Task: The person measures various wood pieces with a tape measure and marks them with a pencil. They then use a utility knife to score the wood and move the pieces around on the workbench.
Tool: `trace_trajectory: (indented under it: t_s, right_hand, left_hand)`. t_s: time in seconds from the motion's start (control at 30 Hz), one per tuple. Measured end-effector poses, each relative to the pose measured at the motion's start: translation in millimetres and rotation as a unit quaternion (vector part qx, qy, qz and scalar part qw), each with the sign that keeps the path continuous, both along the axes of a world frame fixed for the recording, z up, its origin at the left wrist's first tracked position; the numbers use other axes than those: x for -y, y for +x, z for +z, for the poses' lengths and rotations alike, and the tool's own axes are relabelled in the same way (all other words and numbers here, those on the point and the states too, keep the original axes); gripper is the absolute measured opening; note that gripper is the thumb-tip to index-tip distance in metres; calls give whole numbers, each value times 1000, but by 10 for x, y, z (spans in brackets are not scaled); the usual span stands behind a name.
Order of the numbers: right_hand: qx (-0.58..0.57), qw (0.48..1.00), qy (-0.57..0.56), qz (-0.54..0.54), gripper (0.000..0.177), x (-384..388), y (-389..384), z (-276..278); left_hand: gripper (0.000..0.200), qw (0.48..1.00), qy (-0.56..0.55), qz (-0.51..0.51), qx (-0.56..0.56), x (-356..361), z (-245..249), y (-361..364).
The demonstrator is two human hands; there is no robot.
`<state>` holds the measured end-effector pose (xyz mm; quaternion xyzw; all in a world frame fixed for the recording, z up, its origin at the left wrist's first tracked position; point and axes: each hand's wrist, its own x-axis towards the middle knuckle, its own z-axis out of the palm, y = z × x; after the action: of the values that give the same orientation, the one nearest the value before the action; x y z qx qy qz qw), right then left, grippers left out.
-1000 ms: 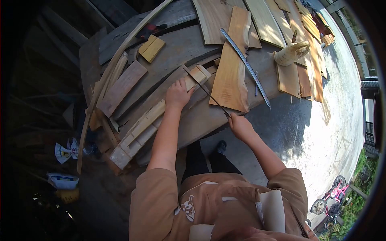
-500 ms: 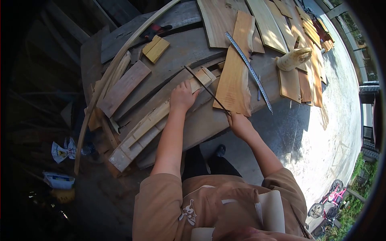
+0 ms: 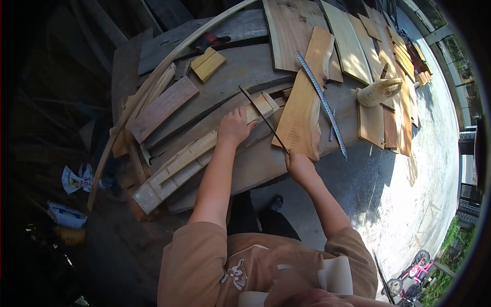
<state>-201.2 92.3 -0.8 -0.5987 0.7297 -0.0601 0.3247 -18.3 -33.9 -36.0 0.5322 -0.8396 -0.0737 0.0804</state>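
Observation:
My left hand (image 3: 235, 126) lies closed on a long, narrow wooden piece (image 3: 190, 149) and presses on it near its upper right end. In my right hand (image 3: 299, 166) is the near end of a thin dark saw (image 3: 259, 112). The saw's blade slants up and left across the wooden piece, just right of my left hand. A light brown board (image 3: 298, 105) with a wavy edge lies to the right of the saw. On that board rests a metal ruler (image 3: 320, 94).
A yellow wood block (image 3: 208, 64) and a reddish plank (image 3: 162, 110) lie at the left. A red-and-black tool (image 3: 214, 41) sits behind them. Several boards (image 3: 345, 41) and a pale cylindrical holder (image 3: 378, 92) are at the right. A long curved strip (image 3: 123, 120) crosses the left side.
The camera view has shifted a little. My right hand has drawn slightly back toward my body with the saw, while my left hand keeps its place on the wooden piece.

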Motion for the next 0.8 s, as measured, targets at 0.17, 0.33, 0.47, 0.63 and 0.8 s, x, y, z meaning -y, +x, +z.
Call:
trace_trajectory:
  t_s: [0.17, 0.33, 0.47, 0.63, 0.8]
  right_hand:
    - [-18, 998, 64, -11, 27, -354, -70, 244]
    - [8, 997, -67, 37, 30, 696, 181, -122]
    - [11, 997, -64, 43, 29, 681, 226, -134]
    - [2, 999, 49, -10, 27, -491, -223, 91]
    - [-6, 1000, 7, 10, 29, 117, 37, 56]
  left_hand:
    - [49, 1000, -18, -1, -3, -8, -36, 7]
    - [51, 1000, 21, 15, 5, -16, 35, -27]
    - [51, 1000, -6, 4, -6, -14, 9, 2]
    - [51, 1000, -3, -3, -8, 26, 12, -4]
    - [50, 1000, -16, 2, -8, -3, -16, -8]
